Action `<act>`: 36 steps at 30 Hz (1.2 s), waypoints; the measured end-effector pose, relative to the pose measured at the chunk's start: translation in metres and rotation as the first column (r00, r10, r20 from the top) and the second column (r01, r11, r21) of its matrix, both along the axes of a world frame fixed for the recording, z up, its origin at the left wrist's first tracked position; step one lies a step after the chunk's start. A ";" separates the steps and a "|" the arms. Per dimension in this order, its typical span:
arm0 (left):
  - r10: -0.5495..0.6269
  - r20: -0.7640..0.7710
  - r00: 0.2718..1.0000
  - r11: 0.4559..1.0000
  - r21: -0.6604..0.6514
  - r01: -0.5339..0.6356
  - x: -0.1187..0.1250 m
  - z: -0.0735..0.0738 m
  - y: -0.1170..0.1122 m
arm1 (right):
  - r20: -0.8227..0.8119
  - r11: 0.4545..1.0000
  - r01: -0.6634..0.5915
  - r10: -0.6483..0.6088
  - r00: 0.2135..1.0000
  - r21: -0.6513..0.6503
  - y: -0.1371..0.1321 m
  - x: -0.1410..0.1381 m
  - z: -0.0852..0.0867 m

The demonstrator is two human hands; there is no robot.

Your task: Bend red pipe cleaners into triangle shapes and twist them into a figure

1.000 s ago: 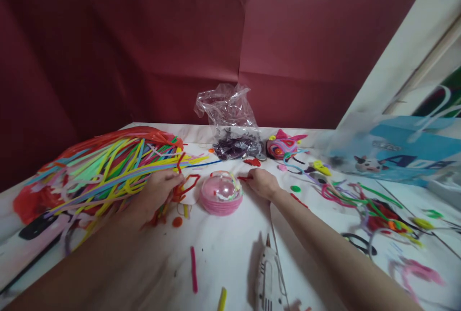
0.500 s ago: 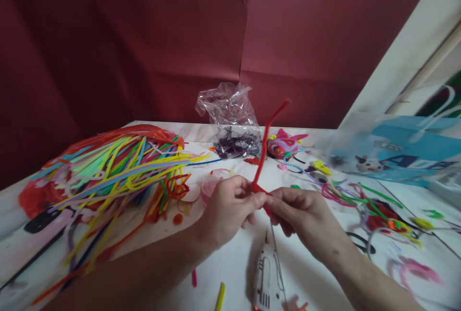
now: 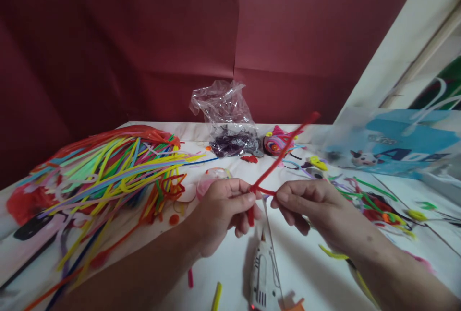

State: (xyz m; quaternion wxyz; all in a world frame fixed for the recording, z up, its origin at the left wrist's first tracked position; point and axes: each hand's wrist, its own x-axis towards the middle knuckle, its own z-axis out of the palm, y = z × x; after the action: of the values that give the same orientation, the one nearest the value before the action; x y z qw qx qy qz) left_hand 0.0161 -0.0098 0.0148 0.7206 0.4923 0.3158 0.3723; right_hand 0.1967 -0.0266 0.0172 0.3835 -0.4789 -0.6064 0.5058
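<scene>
A red pipe cleaner (image 3: pixel 279 156) is bent between my hands above the white table, its long end slanting up to the right. My left hand (image 3: pixel 230 205) pinches it at the bend, where a short red tail hangs below the fingers. With thumb and fingertips closed, my right hand (image 3: pixel 309 203) grips another red end, stretched level from the bend. Below them lies a white glue gun (image 3: pixel 262 272) with its tip pointing away from me and a small red light at its base.
A heap of colourful pipe cleaners (image 3: pixel 118 172) spreads on the left. Behind are a clear plastic bag (image 3: pixel 230 119) with dark contents and a pink patterned ball-like craft (image 3: pixel 277 142). At right stand a blue-and-white bag (image 3: pixel 403 148) and loose craft scraps (image 3: pixel 385 210).
My right hand has drawn away to the right, with a red strand now stretched between the hands. The long red end has swung from nearly upright to slanting right.
</scene>
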 end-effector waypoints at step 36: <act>-0.450 0.024 0.893 0.848 -0.303 0.435 0.004 -0.006 -0.010 | -0.032 0.970 -0.132 0.142 0.989 0.204 0.003 0.013 0.007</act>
State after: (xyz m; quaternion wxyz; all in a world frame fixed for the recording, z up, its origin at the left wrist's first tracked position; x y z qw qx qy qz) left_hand 0.0204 -0.0201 0.0086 0.8454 0.4452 0.2640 0.1319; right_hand 0.2093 -0.0238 0.0245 0.4082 -0.3827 -0.6772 0.4779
